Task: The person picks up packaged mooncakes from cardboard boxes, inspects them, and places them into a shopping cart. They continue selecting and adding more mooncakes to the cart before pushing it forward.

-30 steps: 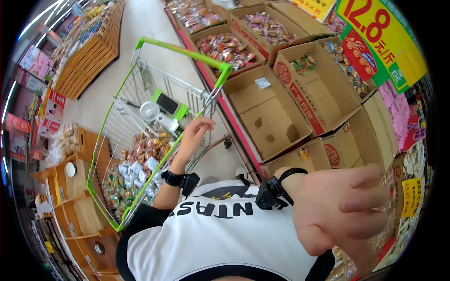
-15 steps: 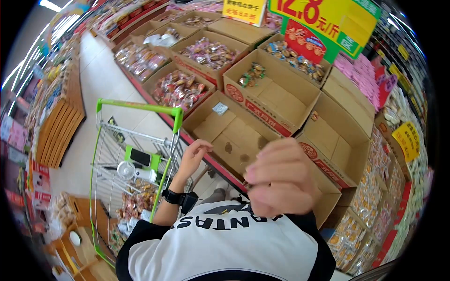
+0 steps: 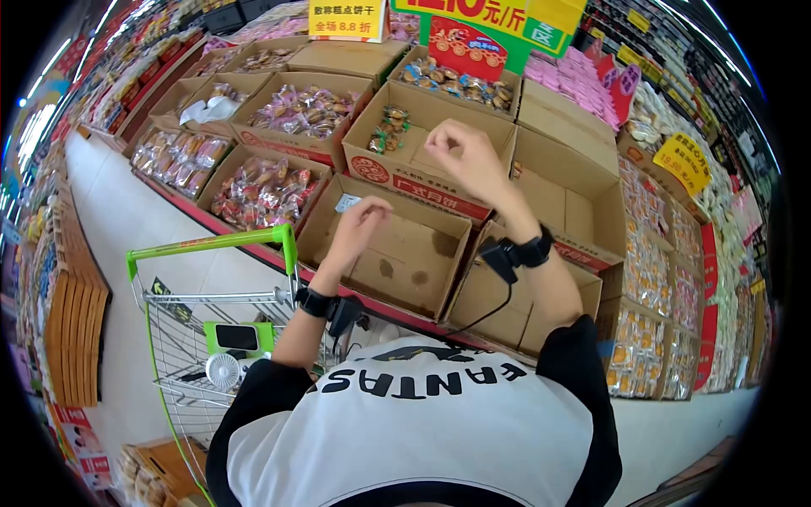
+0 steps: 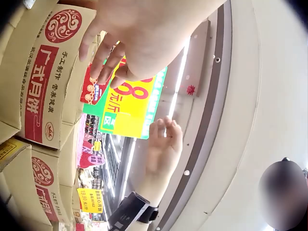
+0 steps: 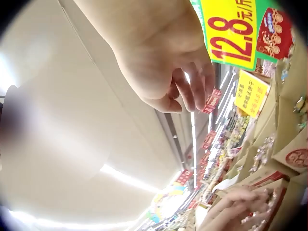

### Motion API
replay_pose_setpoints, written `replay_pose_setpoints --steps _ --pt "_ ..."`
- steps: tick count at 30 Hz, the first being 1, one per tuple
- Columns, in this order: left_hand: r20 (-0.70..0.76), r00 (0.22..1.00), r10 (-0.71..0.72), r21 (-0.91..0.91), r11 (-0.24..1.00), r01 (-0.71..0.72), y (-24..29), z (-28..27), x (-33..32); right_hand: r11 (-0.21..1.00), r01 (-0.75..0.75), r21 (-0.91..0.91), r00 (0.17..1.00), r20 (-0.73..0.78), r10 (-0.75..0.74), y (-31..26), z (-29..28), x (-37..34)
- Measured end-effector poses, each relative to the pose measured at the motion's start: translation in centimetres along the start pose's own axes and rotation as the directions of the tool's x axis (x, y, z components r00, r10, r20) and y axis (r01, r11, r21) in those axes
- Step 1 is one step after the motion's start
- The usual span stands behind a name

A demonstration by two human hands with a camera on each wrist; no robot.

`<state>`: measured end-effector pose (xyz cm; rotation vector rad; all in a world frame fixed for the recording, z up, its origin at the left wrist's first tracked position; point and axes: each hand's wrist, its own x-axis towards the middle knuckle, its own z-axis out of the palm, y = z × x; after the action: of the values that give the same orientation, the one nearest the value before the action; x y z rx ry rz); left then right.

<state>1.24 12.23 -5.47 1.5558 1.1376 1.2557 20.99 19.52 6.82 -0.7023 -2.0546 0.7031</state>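
Note:
My left hand (image 3: 359,228) hovers over a cardboard box (image 3: 397,279) that has dark stains on its bottom and a small white label (image 3: 346,202). Its fingers are loosely bent around nothing, as the left wrist view also shows. Farther out, my right hand (image 3: 469,160) hangs above another cardboard box (image 3: 422,182) with red printing. A few green-wrapped pastries (image 3: 390,129) lie at that box's left end. In the right wrist view the fingers (image 5: 195,91) droop, relaxed and holding nothing. Both wrists wear black straps with cameras.
A shopping cart (image 3: 211,247) with a green handle stands at my left, carrying a phone (image 3: 236,337) and a small white fan (image 3: 223,370). Boxes of red-wrapped pastries (image 3: 263,194) and purple-wrapped pastries (image 3: 304,111) lie left. A yellow-green price sign (image 3: 507,21) rises behind.
The head view has swung toward the boxes, so the cart sits lower left. My right hand has moved from close to the camera out over the boxes. The left hand stays loosely bent.

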Motion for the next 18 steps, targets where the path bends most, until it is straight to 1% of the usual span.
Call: replay_pose_setpoints --steps 1,2,3,4,5,6,7,8,9,10,11,12,13,14,15,17,18 --pt "0.028 1.000 0.011 0.008 1.000 -0.011 -0.4 -0.1 0.9 0.999 0.002 -0.046 1.000 0.010 -0.002 1.3 -0.7 0.3" --pt "0.050 0.999 0.013 -0.012 1.000 -0.012 -0.6 -0.1 1.9 0.998 -0.018 -0.068 1.000 -0.019 0.017 2.0 -2.3 0.4" --pt "0.061 0.997 0.049 0.011 0.999 -0.050 -0.8 -0.4 3.2 0.997 -0.027 -0.078 0.999 -0.040 0.024 2.4 -3.9 0.8" --pt "0.072 0.994 0.085 0.035 0.995 -0.088 -0.9 -0.6 4.4 0.991 -0.019 -0.131 0.998 -0.064 0.010 2.5 -5.2 1.1" --pt "0.079 0.993 0.087 0.028 0.996 -0.089 -1.4 -0.8 5.4 0.983 -0.009 -0.184 0.996 -0.087 -0.007 2.5 -6.4 1.3" --pt "0.073 0.994 0.077 -0.016 0.997 -0.076 -2.0 -1.0 6.4 0.982 -0.014 -0.191 0.996 -0.090 -0.003 2.5 -7.7 1.6" --pt "0.067 0.995 0.068 -0.058 0.996 -0.064 -2.2 -1.3 7.3 0.963 -0.035 -0.268 0.997 -0.077 0.015 2.5 -9.1 1.9" --pt "0.072 0.995 0.071 -0.063 0.996 -0.067 -2.3 -1.6 8.1 0.937 -0.055 -0.344 0.997 -0.065 0.035 2.3 -10.4 2.2" --pt "0.076 0.996 0.044 -0.018 0.999 -0.043 -2.1 -1.9 8.8 0.935 -0.057 -0.349 0.997 -0.068 0.035 1.7 -11.7 2.4" --pt "0.077 0.997 0.016 0.028 0.999 -0.018 -2.0 -2.2 9.6 0.917 -0.063 -0.394 0.998 -0.016 0.062 0.9 -12.9 2.6" --pt "0.080 0.997 0.017 0.026 0.999 -0.019 -2.1 -2.5 10.6 0.898 -0.066 -0.436 0.995 0.036 0.091 0.2 -13.9 2.8" --pt "0.089 0.994 0.057 0.078 0.995 -0.064 -2.3 -2.9 11.6 0.897 -0.068 -0.437 0.995 0.035 0.092 -0.4 -14.7 3.0" --pt "0.100 0.990 0.095 0.129 0.986 -0.108 -1.6 -2.9 11.8 0.850 -0.036 -0.525 0.993 0.074 0.087 -0.9 -15.4 3.2" --pt "0.074 0.997 0.031 0.138 0.990 -0.041 -0.8 -3.0 12.0 0.795 0.000 -0.606 0.990 0.112 0.085 -1.5 -16.0 3.4" --pt "0.075 0.997 0.030 0.139 0.989 -0.040 -0.8 -3.3 12.5 0.796 -0.001 -0.605 0.990 0.111 0.086 -2.1 -16.5 3.7" --pt "0.083 0.995 -0.058 0.208 0.977 0.040 -0.8 -4.5 14.5 0.746 0.043 -0.665 0.978 0.180 0.104 -3.0 -17.5 4.4" --pt "0.134 0.991 0.004 0.332 0.942 -0.049 -1.1 -5.5 15.6 0.725 0.113 -0.680 0.975 0.217 0.051 -3.0 -18.2 4.9"
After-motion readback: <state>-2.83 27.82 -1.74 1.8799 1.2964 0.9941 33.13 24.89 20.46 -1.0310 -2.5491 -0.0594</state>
